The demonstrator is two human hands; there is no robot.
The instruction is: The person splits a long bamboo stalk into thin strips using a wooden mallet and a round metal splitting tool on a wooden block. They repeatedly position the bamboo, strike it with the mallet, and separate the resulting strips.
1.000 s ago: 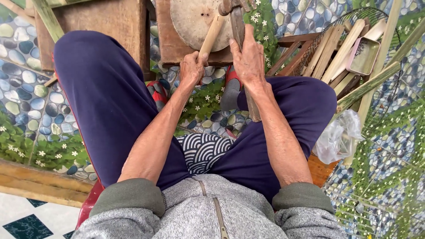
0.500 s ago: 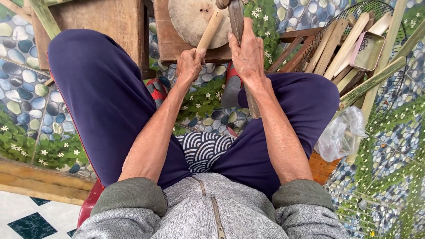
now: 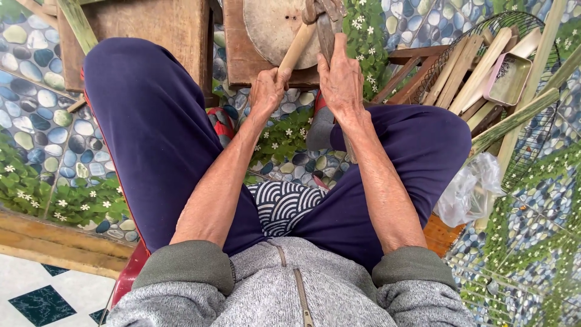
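Above the knees, at the near edge of the round pale wooden block: left hand, fingers wrapped shut around the light wooden hammer handle. Right hand presses a narrow grey metal blade upright on the block. Bamboo slats crowd the right side.

Single head view, looking steeply down, close over the lap

hammer handle: pale tan wood, in left hand grip
hammer head: dark rusty brown, above grip
round block: grey-beige, behind grip
trousers: navy, below grip
cushion: navy-white wave pattern
sweater: heather grey, olive cuffs
floor covering: pebbles, green leaves, white flowers
tray: pinkish, right of grip
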